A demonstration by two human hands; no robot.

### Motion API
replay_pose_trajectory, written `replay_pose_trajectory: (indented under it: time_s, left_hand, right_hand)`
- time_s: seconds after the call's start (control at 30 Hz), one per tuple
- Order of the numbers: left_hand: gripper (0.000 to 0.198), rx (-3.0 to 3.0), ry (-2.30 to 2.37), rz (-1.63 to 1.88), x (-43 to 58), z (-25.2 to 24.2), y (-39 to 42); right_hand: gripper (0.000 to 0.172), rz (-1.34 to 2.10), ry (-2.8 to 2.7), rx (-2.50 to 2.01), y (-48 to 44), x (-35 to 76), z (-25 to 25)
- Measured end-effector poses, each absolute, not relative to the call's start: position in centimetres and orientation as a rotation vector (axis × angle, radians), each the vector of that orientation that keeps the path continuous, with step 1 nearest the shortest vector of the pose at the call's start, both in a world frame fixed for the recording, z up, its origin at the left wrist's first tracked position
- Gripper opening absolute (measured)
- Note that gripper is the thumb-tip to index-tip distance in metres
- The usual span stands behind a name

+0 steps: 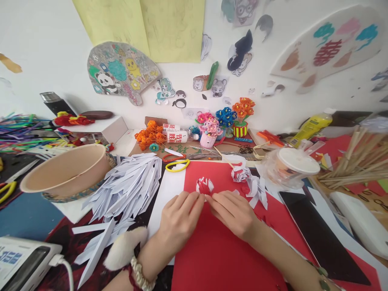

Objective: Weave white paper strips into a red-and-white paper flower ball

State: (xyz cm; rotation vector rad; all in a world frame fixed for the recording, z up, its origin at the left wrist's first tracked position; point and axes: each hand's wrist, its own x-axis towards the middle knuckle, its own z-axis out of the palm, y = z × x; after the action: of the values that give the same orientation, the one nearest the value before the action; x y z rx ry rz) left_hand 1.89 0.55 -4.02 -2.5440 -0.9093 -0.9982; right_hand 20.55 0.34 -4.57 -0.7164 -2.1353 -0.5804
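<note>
A small red-and-white paper ball (205, 185) sits just beyond my fingertips, over a sheet of red paper (209, 250). My left hand (182, 212) is closed in a pinch at the near side of the ball. From the other side, my right hand (235, 214) pinches at the same spot, its fingertips almost meeting the left ones. The part between the fingertips is mostly hidden. To the right of the ball lies a crumpled white paper flower (241, 173) on a thin stick, with loose white paper strips (257, 192) beside it.
Folded white paper strips (130, 186) are piled at left, beside a beige bowl (66, 167). Yellow-handled scissors (177, 165) lie behind the red sheet. A black tablet (321, 236) and a lidded cup (298, 161) stand at right. Pipe-cleaner flowers (226, 117) line the wall.
</note>
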Motion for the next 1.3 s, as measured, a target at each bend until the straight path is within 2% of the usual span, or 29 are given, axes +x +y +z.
replay_pose_trajectory:
  time_s: [0.13,0.23,0.53,0.77,1.0,1.3]
  left_hand:
    - [0.021,-2.545,-0.715,-0.832,2.3,-3.9,0.2]
    - [0.021,-2.563,-0.587,-0.737,2.4,-4.1,-0.2]
    - [0.033,-2.657,-0.627,-0.59,2.7,-4.4,-0.6]
    - [0.026,-2.595,-0.669,-0.677,2.7,-4.3,-0.2]
    - [0.03,-2.666,-0.583,-0.603,3.0,-4.6,0.0]
    - [0.03,-2.607,-0.633,-0.584,3.0,-4.4,0.0]
  right_hand:
    - [0.039,-0.582,-2.238,-0.704,-0.3,21.7,-5.3]
    - [0.043,-0.581,-2.329,-0.702,-0.9,22.1,-5.7]
    - [0.041,-0.511,-2.383,-0.681,-1.3,22.5,-6.2]
    - [0.029,-0.361,-2.342,-0.779,-1.2,23.0,-5.8]
    - [0.036,-0.427,-2.405,-0.73,-1.1,23.3,-5.9]
    - [0.029,-0.306,-2.391,-0.838,-1.1,23.6,-6.1]
